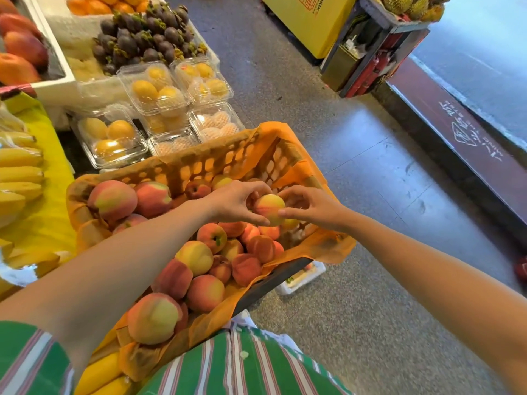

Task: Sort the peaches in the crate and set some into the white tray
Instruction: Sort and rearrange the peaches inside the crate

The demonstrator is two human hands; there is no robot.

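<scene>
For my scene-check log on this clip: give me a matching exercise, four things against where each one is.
Things:
1 held peach
2 bananas
3 mangosteens
4 white tray

Places:
A on the yellow cloth, far left
B low, by the right end of the crate
C between the left hand and right hand
D behind the clear boxes

Pairs: 1-C, 2-A, 3-D, 4-B

Floor (356,181): grey speckled stone, glossy. Right: dark red mat (467,138) with white lettering, daylight beyond. Rear: yellow box (310,21), stand (379,52) carrying what look like durians (410,4). Left: yellow cloth (48,218), bananas (20,172), clear boxes (154,89), mangosteens (145,32).
</scene>
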